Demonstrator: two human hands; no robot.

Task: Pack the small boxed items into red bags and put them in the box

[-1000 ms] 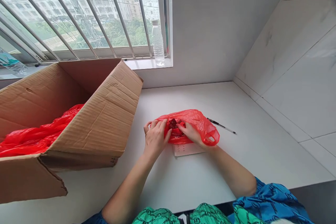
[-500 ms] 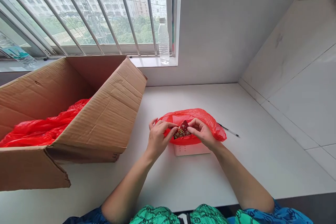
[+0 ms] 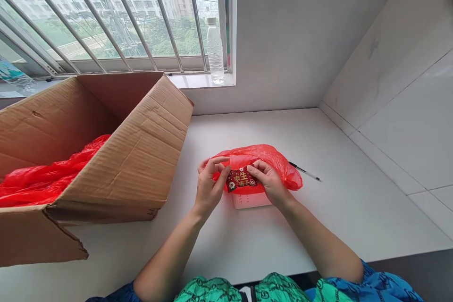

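Between my two hands is a small dark-red snack packet [image 3: 241, 179] with gold lettering and flower prints, its front turned toward me. My left hand [image 3: 210, 183] pinches the packet's left end between thumb and finger. At the right end, my right hand [image 3: 267, 179] grips it the same way. Just behind and beneath the packet lies a thin red plastic bag [image 3: 269, 151] on the counter. Part of a pale notepad or booklet [image 3: 249, 201] with small print shows under the bag's near edge.
On the left stands a large open cardboard box [image 3: 134, 151] with red plastic bags [image 3: 53, 177] inside. A black pen [image 3: 305, 171] lies right of the bag on the white counter [image 3: 339, 212]. A clear bottle [image 3: 215, 52] stands on the windowsill; another bottle [image 3: 16, 75] leans at far left.
The packet has been flattened and turned so its printed front shows fully. My left hand has shifted slightly left, and the whole view has moved a little.
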